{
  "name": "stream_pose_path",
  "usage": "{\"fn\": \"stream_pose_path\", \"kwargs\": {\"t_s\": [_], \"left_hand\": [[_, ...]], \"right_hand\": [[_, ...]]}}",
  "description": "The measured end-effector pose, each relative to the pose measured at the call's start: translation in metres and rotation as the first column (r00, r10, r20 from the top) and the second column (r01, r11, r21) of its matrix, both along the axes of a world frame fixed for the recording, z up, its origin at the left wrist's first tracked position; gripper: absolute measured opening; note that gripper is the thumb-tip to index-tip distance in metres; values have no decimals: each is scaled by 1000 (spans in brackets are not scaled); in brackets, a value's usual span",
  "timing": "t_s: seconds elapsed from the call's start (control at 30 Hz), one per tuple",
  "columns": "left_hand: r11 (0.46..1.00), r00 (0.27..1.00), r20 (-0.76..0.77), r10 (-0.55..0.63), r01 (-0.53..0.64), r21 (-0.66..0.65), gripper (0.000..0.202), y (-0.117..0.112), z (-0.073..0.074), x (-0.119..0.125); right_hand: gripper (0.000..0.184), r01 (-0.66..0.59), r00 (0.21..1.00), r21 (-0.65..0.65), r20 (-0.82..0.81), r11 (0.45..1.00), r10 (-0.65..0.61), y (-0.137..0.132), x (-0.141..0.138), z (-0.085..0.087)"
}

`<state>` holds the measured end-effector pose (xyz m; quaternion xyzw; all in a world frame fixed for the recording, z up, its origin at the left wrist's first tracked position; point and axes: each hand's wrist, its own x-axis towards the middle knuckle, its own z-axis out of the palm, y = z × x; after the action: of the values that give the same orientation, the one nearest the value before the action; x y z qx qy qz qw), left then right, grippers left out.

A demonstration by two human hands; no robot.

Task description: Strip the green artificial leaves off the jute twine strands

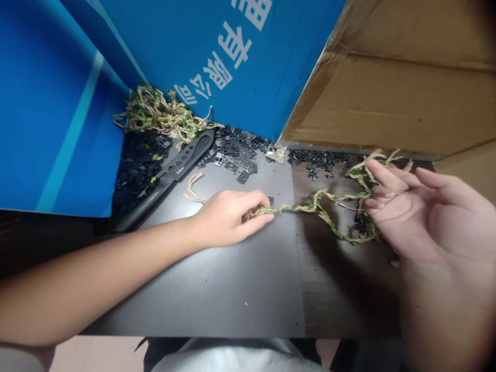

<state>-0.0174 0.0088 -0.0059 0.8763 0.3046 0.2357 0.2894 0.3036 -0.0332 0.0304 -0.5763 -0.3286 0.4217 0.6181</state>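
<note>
My left hand (228,217) is closed on a strand of twine garland (289,208) with small green leaves, thumb and fingers pinching it above the grey mat. Frayed twine ends (195,188) stick out behind that hand. From the pinch the strand runs right, slightly raised, and forks into loops near my right hand (422,206). This hand is turned palm up, its thumb apart and its fingers partly bent. Twine passes at or behind its fingertips; whether they touch is unclear. More garland lies under and behind the right hand, partly hidden by it.
A heap of leafy twine (158,113) lies at the back left. Beside it rests a black-handled tool (186,155) among many small dark plates (236,147). Blue panels (248,88) and a cardboard box (403,77) wall the back. A small clear bag (276,154) lies between them.
</note>
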Motion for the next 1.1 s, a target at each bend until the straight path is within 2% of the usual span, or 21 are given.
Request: {"fn": "stream_pose_path", "kwargs": {"t_s": [0.07,0.13,0.17,0.2,0.23,0.33,0.43,0.5,0.6,0.67,0.73,0.97,1.1], "left_hand": [[1000,1000,-10,-5,5,-8,24,1,0,0],[1000,1000,-21,-12,12,-16,27,1,-1,0],[1000,999,-29,-19,18,-21,28,1,-1,-1],[999,999,-39,-29,28,-25,28,1,-1,-1],[999,998,-47,-40,39,-25,29,0,-1,-1],[998,997,-54,-62,63,11,29,0,-2,-1],[994,997,-60,-57,62,85,28,-1,-4,-1],[992,996,-70,-47,54,114,30,-1,-4,-1],[991,997,-72,-38,47,124,33,-1,-5,-1],[990,996,-79,-47,57,126,30,-1,-5,-1],[989,994,-95,-57,69,128,24,-1,-5,-1],[995,996,-77,-38,44,85,7,-2,3,1],[995,996,-70,-54,59,76,10,-2,5,0]], "right_hand": [[23,-28,996,81,90,996,21,-6,-22,1],[29,-83,967,196,253,977,32,-15,-46,0],[29,-163,932,196,351,967,86,-19,-58,-1],[30,-292,872,127,443,948,209,-23,-69,-2],[35,-439,794,95,507,894,336,-26,-79,-4],[45,-627,663,22,540,779,518,-28,-102,-12],[51,-730,609,-15,437,683,662,-18,-112,-22],[53,-768,572,-31,415,639,708,-10,-113,-27],[45,-771,474,-95,575,630,667,-1,-109,-32],[35,-769,384,-106,712,630,588,1,-106,-33],[28,-770,333,-82,794,632,509,0,-102,-34],[10,-753,323,-9,866,658,382,1,-98,-42],[11,-757,316,17,885,653,343,2,-98,-46]]}}
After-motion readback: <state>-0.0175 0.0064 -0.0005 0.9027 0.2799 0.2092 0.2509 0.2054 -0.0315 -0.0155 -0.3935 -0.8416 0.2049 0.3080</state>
